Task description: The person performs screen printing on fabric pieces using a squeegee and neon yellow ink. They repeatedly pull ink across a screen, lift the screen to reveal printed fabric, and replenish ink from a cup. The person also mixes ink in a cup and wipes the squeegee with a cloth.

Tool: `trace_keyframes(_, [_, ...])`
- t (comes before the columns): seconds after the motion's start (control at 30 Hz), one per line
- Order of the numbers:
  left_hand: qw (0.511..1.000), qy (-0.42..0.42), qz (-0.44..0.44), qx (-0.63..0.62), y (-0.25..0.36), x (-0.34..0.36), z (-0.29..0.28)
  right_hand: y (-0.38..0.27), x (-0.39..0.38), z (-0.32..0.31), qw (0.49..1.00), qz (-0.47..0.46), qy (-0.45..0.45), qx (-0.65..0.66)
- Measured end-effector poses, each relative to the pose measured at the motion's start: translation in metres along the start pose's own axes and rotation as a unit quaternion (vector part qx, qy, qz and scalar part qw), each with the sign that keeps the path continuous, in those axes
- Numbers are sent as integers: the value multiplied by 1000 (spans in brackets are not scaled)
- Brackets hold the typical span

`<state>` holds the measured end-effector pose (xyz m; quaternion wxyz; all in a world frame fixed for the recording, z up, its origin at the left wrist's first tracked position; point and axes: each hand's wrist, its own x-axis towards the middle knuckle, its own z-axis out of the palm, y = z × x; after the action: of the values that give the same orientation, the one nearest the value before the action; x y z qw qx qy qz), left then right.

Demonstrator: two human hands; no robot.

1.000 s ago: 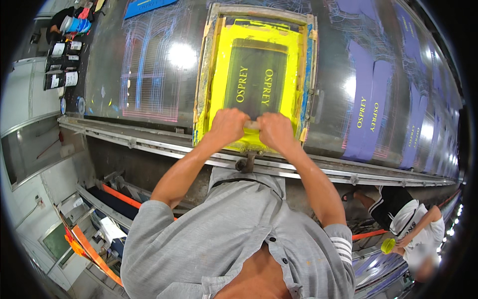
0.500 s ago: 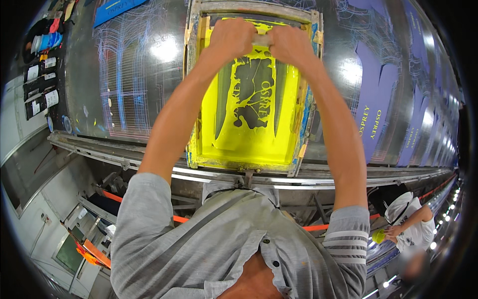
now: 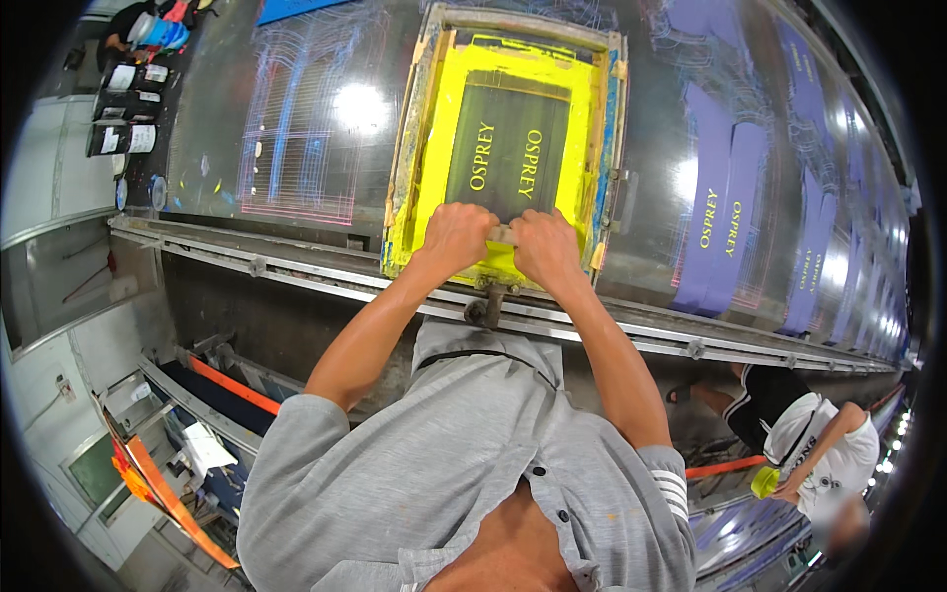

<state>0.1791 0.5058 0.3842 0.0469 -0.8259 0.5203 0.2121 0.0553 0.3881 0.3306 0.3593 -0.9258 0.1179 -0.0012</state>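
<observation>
A wooden-framed printing screen point(image 3: 413, 118) lies on the long dark table in front of me. Bright yellow ink point(image 3: 576, 168) coats the borders of its mesh, while the dark middle shows two columns of yellow lettering. At the screen's near end, my left hand point(image 3: 459, 237) and my right hand point(image 3: 541, 247) are side by side, fingers closed over the squeegee point(image 3: 502, 235). Only a short stretch of its handle shows between my fists. Its blade is hidden behind my hands.
Purple fabric pieces point(image 3: 712, 163) with yellow lettering lie along the table point(image 3: 222, 128) to the right. A metal rail point(image 3: 326, 274) edges the table nearest me. Black containers point(image 3: 130, 107) stand at far left. Lower right, another person point(image 3: 804, 444) holds something yellow-green.
Both hands have drawn the squeegee from the screen's far end to its near end. The streaky yellow ink over the mesh's middle has been swept off, baring the lettering. The whole view has shifted.
</observation>
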Motion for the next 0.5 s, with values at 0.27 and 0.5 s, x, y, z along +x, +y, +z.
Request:
trace_keyframes(0.27, [980,189,68,-1,4,-40,48,-16,-37,50,990,-23,137,-31])
trace_keyframes(0.5, [998,65,-2,1,15,-60,42,-29,-55,34,1000,3,17,-10])
